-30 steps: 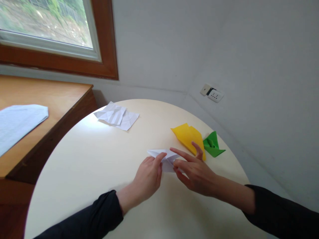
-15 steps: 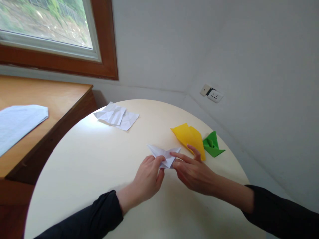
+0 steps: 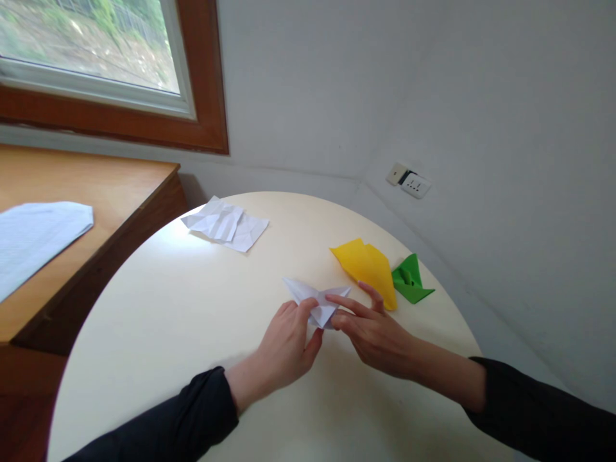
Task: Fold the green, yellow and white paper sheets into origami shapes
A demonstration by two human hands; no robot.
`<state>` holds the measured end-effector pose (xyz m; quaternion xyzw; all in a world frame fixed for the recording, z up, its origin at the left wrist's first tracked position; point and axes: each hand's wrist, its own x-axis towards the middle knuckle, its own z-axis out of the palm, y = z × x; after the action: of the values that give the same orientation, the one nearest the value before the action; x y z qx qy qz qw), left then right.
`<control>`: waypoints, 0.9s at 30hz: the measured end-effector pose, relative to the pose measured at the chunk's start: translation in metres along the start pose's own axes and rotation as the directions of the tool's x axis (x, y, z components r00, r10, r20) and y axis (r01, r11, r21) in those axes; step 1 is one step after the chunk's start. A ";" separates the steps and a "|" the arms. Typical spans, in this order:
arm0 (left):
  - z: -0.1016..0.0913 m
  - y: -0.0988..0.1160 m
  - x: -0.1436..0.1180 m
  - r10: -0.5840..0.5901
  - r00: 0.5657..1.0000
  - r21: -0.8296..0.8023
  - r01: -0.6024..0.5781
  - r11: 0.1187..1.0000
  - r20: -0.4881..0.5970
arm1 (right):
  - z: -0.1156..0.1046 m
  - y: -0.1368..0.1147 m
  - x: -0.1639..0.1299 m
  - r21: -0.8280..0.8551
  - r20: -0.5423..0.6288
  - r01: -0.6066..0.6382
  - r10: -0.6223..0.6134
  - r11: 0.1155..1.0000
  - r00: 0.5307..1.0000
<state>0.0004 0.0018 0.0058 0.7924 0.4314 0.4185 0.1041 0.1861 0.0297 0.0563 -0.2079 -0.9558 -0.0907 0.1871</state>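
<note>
A small folded white paper [image 3: 323,312] with pointed corners sits between my two hands over the round table. My left hand [image 3: 289,343] grips its left side, fingers bent around the edge and partly hidden. On its right side, my right hand [image 3: 373,330] holds the paper with the thumb low and the index finger lying on top; another finger is raised near the yellow paper. The yellow folded paper [image 3: 368,263] lies just beyond my right hand. Beside it rests a green folded paper piece [image 3: 411,280] with a coiled middle.
Creased white sheets [image 3: 224,224] lie at the far left of the round cream table [image 3: 168,308]. A wooden desk [image 3: 129,179] on the left bears a pale folded cloth or paper [image 3: 43,231]. Wall sockets [image 3: 415,185] are behind the table, and a window [image 3: 96,51] is upper left.
The lower point of the white paper has shifted slightly toward me. My right index finger has slid a little left across it, and my left thumb and fingers have adjusted slightly.
</note>
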 end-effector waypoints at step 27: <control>-0.004 0.003 0.000 -0.213 0.966 -0.241 0.243 0.940 0.145 | -0.011 -0.004 0.007 0.096 -0.111 0.004 0.006 0.995 0.994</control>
<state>-0.0007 -0.0009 0.0097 0.7400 0.4555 0.4088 0.2787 0.1820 0.0256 0.0686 -0.1937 -0.9470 -0.0557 0.2500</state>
